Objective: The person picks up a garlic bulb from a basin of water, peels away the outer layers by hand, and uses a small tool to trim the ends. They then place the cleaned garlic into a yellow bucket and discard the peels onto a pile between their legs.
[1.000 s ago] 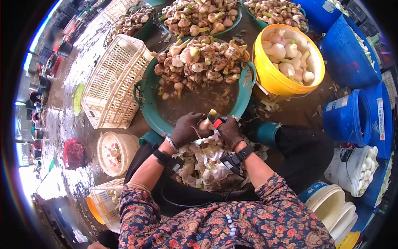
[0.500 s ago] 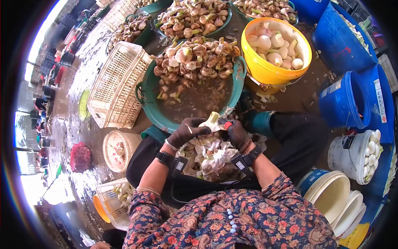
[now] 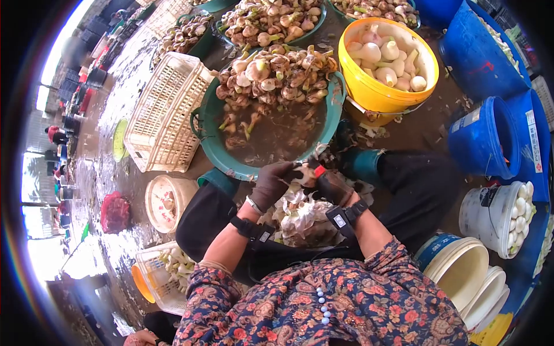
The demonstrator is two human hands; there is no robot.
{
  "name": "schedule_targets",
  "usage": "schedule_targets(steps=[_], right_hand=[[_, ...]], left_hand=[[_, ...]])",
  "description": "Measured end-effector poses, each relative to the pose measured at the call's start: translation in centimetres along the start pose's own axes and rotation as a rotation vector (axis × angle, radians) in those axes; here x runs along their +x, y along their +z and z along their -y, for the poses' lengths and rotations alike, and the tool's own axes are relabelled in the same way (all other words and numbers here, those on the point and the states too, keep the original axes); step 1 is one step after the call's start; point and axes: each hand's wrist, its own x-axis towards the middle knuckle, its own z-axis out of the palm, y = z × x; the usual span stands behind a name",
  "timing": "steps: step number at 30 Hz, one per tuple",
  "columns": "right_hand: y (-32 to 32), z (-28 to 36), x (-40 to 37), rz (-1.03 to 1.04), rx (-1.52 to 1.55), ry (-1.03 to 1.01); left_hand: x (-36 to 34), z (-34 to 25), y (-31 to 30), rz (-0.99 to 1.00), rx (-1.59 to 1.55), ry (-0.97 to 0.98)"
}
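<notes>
A small, pale, rounded garlic bulb (image 3: 304, 174) is held by the dark-gloved left hand (image 3: 271, 183), close to the dark-gloved right hand (image 3: 333, 187), above a heap of papery whitish peelings (image 3: 303, 216).

The bulb is partly hidden by the fingers: those of the left are closed around it, but whether those of the right are closed on it, near a small red band (image 3: 319, 171), cannot be told. It is judged light and firm, with thin skin easily torn and slippery if wet; it is best gripped around its round body. On the white label (image 3: 535, 141) of a large blue plastic container (image 3: 539, 187), "PVC" can apparently be read; the print on the round blue plastic bucket (image 3: 476, 147) cannot be made out.
</notes>
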Motion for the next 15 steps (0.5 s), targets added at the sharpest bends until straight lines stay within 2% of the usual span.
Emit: schedule_targets(steps=[1,2,3,4,5,8,9,10,11,12,14,15], right_hand=[[-0.3,0.2,0.1,0.068,-0.110,-0.140],[-0.4,0.3,0.2,0.136,-0.218,-0.280],[-0.6,-0.6,1.6,0.115,-0.214,-0.422],[-0.4,0.0,1.3,0.125,-0.222,-0.417],[0.0,1.0,0.4,0.182,-0.207,-0.403],[-0.1,0.7,1.1,0.284,-0.172,-0.367],[-0.5,-0.2,1.9,0.250,-0.243,-0.453],[0.0,-0.1,1.8,0.215,-0.313,-0.542],[0.3,-0.2,1.4,0.014,-0.580,-0.703],[0.6,-0.2,1.1,0.019,-0.581,-0.700],[1.7,0.6,0.3,-0.264,-1.213,-0.987],[2.4,0.8,0.2,-0.213,-1.263,-1.041]], left_hand=[[0.0,-0.2,0.0,-0.020,-0.226,-0.183],[0.0,-0.3,-0.1,-0.028,-0.225,-0.186],[0.0,-0.5,0.0,-0.120,-0.515,-0.349],[0.0,-0.7,0.0,-0.216,-0.807,-0.508],[-0.1,-1.1,-0.3,-0.230,-0.810,-0.509],[-1.0,-2.1,-1.1,-0.214,-1.077,-0.417],[-1.1,-1.1,-0.7,-0.237,-1.170,-0.475],[-1.2,-0.4,-0.7,-0.248,-1.173,-0.474],[-1.5,0.3,-1.0,-0.247,-1.108,-0.514],[-1.8,1.0,-1.0,-0.241,-1.041,-0.554],[-1.5,-0.8,-1.8,-0.250,-0.979,-0.630],[-1.5,-1.2,-1.8,-0.202,-0.853,-0.656]])
